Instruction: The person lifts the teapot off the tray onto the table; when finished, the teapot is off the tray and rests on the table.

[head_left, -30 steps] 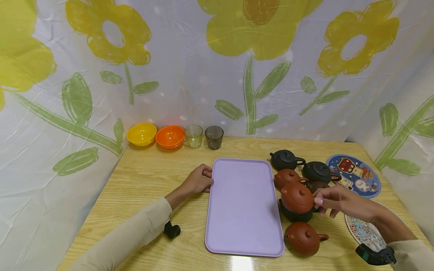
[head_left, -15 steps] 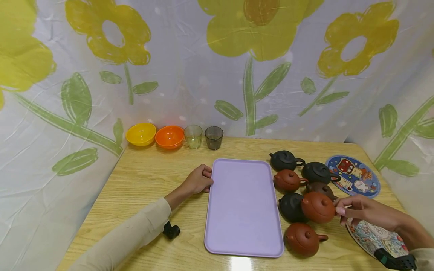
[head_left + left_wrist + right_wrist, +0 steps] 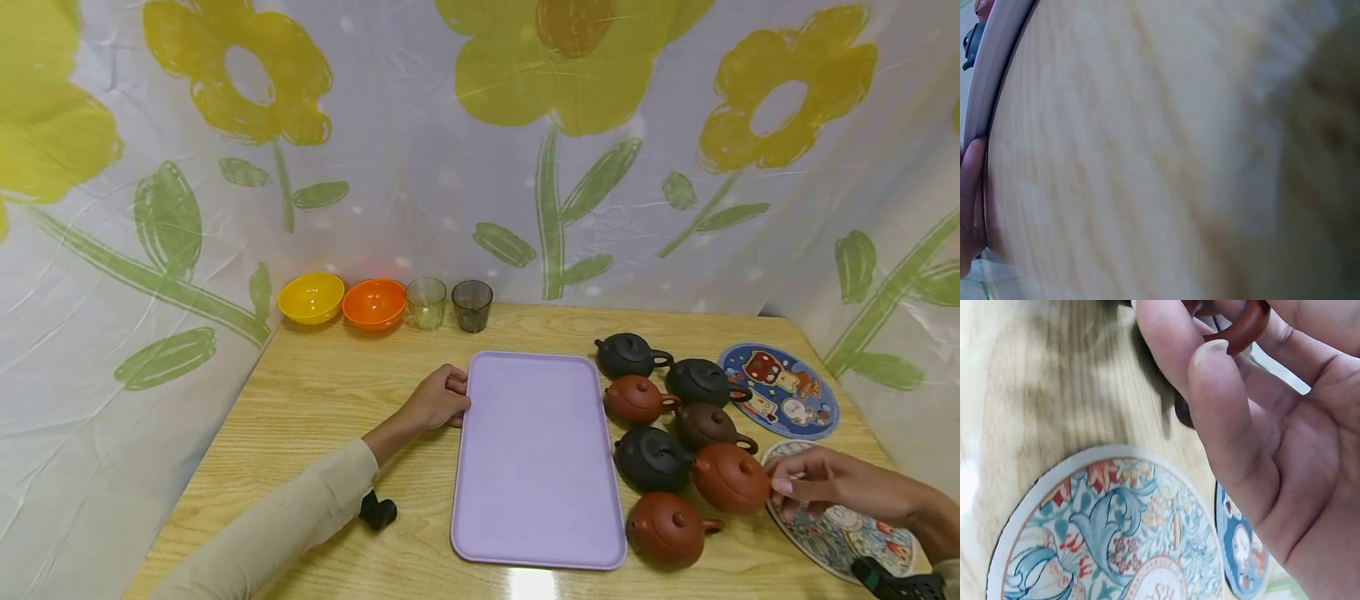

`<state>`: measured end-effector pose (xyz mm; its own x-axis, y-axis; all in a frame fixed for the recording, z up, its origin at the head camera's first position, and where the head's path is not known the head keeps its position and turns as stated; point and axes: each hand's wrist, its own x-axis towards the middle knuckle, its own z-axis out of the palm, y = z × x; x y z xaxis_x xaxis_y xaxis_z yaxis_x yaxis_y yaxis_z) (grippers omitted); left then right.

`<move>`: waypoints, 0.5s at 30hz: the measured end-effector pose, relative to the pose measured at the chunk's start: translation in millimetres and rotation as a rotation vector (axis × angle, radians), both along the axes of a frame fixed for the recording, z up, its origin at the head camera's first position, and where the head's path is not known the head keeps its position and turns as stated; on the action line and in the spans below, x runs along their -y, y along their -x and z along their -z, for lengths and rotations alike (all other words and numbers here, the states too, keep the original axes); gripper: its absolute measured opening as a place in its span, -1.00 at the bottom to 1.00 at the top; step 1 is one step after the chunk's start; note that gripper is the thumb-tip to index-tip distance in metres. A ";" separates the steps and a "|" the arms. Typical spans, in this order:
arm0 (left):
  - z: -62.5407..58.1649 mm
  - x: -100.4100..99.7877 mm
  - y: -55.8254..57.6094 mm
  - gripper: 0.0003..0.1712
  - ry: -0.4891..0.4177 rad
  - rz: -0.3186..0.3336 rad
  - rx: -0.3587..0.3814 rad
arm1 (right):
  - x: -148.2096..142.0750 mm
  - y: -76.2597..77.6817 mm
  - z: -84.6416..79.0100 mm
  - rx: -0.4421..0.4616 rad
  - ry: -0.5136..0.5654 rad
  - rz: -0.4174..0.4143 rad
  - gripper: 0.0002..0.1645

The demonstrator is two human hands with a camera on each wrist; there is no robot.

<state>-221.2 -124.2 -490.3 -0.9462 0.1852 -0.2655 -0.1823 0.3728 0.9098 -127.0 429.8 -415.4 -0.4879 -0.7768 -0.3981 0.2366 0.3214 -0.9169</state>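
My right hand pinches the handle of a red-brown clay teapot between thumb and fingers. This teapot is at the right of a black teapot and behind another red-brown teapot. At the left long side of a lilac tray, my left hand grips the rim, thumb near the edge. In the left wrist view its fingers show at the tray rim.
Several more teapots, among them a dark brown one, crowd the tray's right side. A blue round mat and a floral round mat lie farther right. Yellow bowl, orange bowl and two glasses line the back left.
The right hand has carried the red-brown teapot rightward and toward me, away from over the black teapot, uncovering it and the dark brown one. The left hand stays at the tray.
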 end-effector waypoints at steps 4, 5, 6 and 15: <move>1.2 0.3 0.6 -0.52 0.002 0.000 0.006 | -4.1 -1.5 2.5 0.007 -0.025 -0.002 -0.60; 1.6 0.3 0.7 -0.52 0.003 0.001 0.006 | -5.0 -1.9 3.4 0.009 -0.024 -0.004 -0.60; 1.8 0.2 0.6 -0.52 0.005 0.002 0.006 | -5.8 -2.4 4.6 0.014 -0.023 -0.003 -0.60; 0.6 -0.2 1.2 -0.51 0.015 -0.004 0.003 | -9.0 -5.4 14.7 0.080 0.032 -0.002 -0.59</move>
<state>-222.4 -123.9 -490.9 -0.9461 0.1769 -0.2713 -0.1869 0.3859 0.9034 -121.7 438.8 -430.1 -0.4538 -0.7909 -0.4104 0.3086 0.2926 -0.9051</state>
